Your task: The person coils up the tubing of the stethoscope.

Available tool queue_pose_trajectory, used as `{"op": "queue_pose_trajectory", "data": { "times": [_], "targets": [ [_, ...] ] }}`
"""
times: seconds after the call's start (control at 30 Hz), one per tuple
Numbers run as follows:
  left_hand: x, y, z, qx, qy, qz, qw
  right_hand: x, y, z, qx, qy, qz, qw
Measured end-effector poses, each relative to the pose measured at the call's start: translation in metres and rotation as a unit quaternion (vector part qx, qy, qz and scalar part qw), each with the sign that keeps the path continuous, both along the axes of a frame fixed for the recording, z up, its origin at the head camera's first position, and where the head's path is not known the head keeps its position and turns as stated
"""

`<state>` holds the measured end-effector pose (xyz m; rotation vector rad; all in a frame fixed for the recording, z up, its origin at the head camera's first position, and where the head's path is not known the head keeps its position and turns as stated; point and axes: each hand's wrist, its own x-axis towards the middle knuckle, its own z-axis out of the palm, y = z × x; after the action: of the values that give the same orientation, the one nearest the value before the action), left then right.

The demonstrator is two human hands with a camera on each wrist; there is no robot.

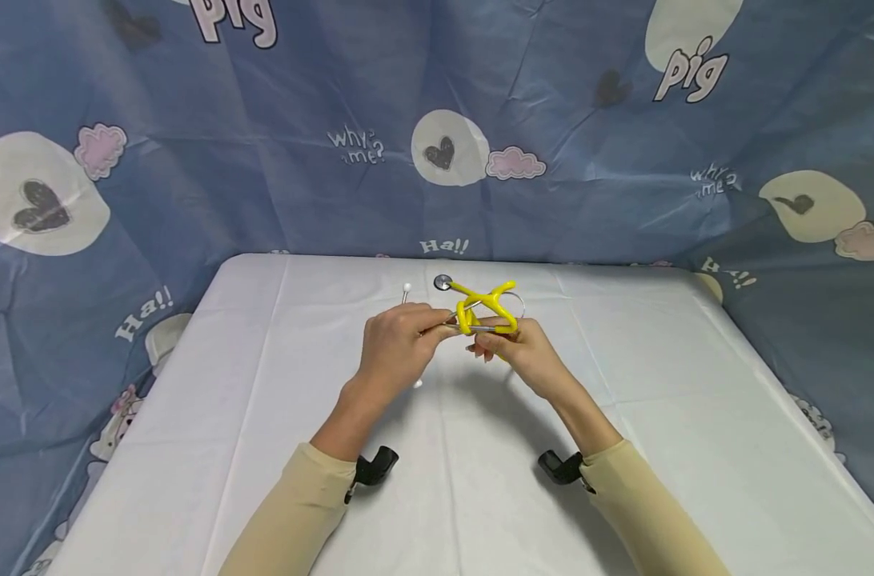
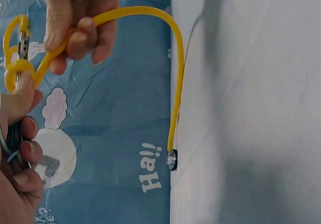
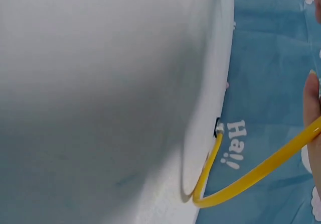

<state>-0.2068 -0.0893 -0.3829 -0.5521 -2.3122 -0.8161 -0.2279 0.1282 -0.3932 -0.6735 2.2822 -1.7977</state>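
A stethoscope with yellow tubing (image 1: 491,300) is held up between both hands. My left hand (image 1: 401,340) pinches its metal ear tubes close to where the tubing is looped round them; white eartips (image 1: 406,286) stick out beyond that hand. In the left wrist view, my right hand (image 2: 83,23) pinches the yellow tubing just beside the loop, and my left hand (image 2: 20,148) has its fingers curled round the metal tubes. From the right hand the tubing arcs down to the round chest piece (image 1: 443,282) by the table's far edge. Only part of the right hand (image 3: 312,113) shows in its wrist view.
A white cloth covers the table (image 1: 322,480). Behind it hangs a blue printed curtain (image 1: 300,192), which also runs along both sides. Black wrist mounts (image 1: 375,466) sit at both sleeve cuffs.
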Motion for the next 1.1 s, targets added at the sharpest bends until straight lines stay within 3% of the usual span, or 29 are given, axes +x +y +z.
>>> {"op": "queue_pose_trajectory", "data": {
  "times": [0.23, 0.47, 0.9, 1.1],
  "targets": [
    [-0.004, -0.009, -0.002, -0.018, -0.032, 0.038, 0.9986, 0.010, -0.004, -0.006, 0.031, 0.036, -0.005, 0.9989],
    [-0.006, -0.013, -0.005, -0.039, -0.058, 0.068, 0.9952, 0.019, -0.008, -0.003, 0.101, 0.084, -0.024, 0.9911],
    [-0.007, -0.012, -0.009, -0.084, -0.123, 0.098, 0.9840, 0.038, -0.009, 0.023, 0.224, 0.208, 0.021, 0.9518],
    [-0.006, -0.008, -0.008, -0.098, -0.151, 0.078, 0.9807, 0.035, -0.003, 0.043, 0.247, 0.249, 0.024, 0.9362]
  ]
}}
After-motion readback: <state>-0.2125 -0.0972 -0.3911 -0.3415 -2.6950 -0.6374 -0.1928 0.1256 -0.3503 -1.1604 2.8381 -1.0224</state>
